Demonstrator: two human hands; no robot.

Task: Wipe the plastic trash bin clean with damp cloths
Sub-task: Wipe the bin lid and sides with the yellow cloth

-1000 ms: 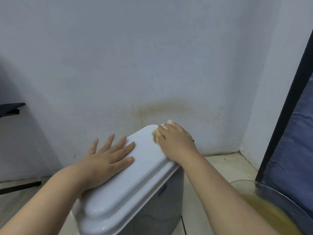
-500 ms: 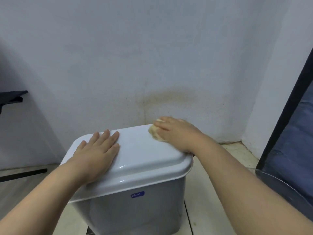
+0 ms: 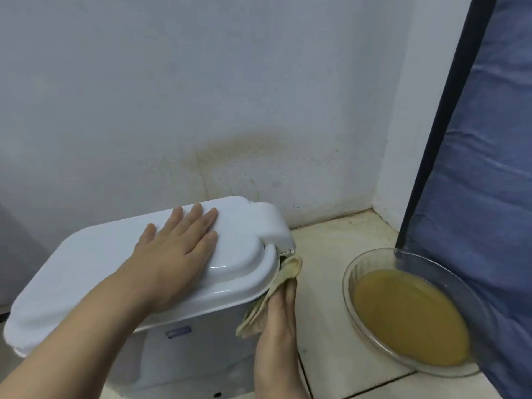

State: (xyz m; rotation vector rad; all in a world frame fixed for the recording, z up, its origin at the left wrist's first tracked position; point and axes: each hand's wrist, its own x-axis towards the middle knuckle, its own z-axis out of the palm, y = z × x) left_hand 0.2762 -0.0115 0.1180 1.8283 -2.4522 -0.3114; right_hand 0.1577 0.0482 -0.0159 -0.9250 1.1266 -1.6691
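The trash bin [image 3: 201, 355] is set on the tiled floor [image 3: 325, 243] near the wall [image 3: 201, 82], with its lid [image 3: 247, 226] closed. The left hand [image 3: 178, 254] is laid flat on the lid, fingers straight and together. The cloth [image 3: 289, 269] is pressed against the bin's right side, just under the lid's rim, by the straight fingers of the right hand [image 3: 279, 321]; its thumb is hidden. A strip of floor is seen between that side and the glass bowl [image 3: 348, 272] of yellowish liquid, which is set against blue fabric [image 3: 489, 197].

Bin [image 3: 201, 349] on the floor [image 3: 331, 249] before the wall [image 3: 201, 96]; left hand [image 3: 172, 254] on its lid [image 3: 72, 277]; right hand [image 3: 277, 335] and cloth [image 3: 283, 272] at its right side; bowl [image 3: 349, 272] further right, on the floor.
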